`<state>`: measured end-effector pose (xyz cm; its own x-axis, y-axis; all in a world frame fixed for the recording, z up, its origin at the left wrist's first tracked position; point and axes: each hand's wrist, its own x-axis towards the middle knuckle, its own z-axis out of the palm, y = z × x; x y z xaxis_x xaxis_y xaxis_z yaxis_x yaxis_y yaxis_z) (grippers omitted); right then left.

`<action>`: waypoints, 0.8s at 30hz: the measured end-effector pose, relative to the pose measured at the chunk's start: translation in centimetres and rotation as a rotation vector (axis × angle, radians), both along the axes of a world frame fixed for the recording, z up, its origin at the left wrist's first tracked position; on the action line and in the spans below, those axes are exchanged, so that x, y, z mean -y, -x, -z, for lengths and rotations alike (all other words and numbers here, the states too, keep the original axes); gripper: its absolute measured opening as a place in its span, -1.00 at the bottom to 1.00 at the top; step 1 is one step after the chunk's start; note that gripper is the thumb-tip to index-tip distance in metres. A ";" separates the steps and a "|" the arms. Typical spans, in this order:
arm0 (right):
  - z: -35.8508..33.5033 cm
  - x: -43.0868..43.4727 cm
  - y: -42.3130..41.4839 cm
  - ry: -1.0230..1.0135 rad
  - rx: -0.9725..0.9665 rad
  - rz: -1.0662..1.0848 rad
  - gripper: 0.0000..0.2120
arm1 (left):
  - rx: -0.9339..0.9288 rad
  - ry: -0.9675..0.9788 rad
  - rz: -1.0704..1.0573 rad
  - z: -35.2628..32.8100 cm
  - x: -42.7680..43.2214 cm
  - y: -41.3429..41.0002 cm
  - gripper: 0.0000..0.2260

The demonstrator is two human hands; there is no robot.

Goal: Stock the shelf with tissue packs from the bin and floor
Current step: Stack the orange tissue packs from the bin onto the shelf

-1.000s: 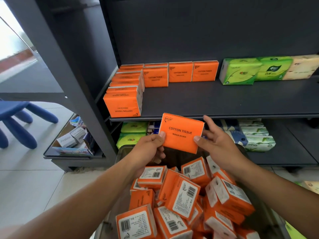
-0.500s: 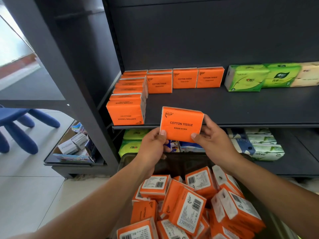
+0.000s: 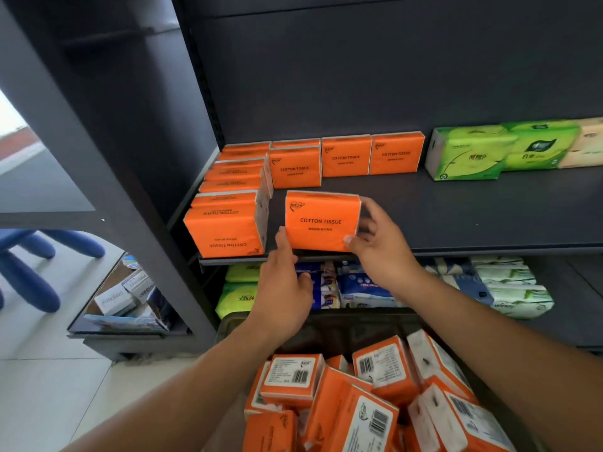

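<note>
While the orange tissue pack (image 3: 321,221) stands upright at the front edge of the shelf (image 3: 456,216), the right hand (image 3: 381,256) grasps its right end, thumb on the front face and fingers behind. The left hand (image 3: 284,285) lies released, its extended fingers touching the pack's lower left edge. A column of orange packs (image 3: 228,226) stands just beside it on the left. Below, the bin (image 3: 342,327) holds loose orange packs (image 3: 352,415). Green packs (image 3: 473,151) sit at the shelf's rear right.
</note>
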<state>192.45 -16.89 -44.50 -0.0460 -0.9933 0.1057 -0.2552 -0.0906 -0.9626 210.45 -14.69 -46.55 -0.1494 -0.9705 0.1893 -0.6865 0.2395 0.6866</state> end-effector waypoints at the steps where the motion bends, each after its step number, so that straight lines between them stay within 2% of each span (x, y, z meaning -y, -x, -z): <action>1: 0.2 0.8 -0.3 -0.006 -0.006 -0.008 -0.43 | 0.020 0.019 0.013 -0.1 0.1 -0.1 -0.30; 5: 0.8 4.0 -1.1 -0.038 -0.010 -0.021 -0.48 | 0.160 0.092 0.054 -0.5 0.8 -0.7 -0.36; 12: 1.6 8.7 -2.4 -0.008 0.088 0.093 -0.49 | 0.450 0.135 0.084 -0.8 3.2 0.1 -0.49; 15: 2.0 10.2 -2.8 0.028 0.087 0.097 -0.50 | 0.460 0.171 0.065 -0.6 5.4 0.9 -0.56; 19: 2.2 11.8 -3.1 0.071 0.090 0.091 -0.51 | 0.364 0.108 0.018 -0.1 8.6 2.2 -0.65; 24: 2.6 14.1 -3.3 0.090 0.033 0.093 -0.52 | 0.365 0.019 -0.019 0.4 11.7 3.1 -0.64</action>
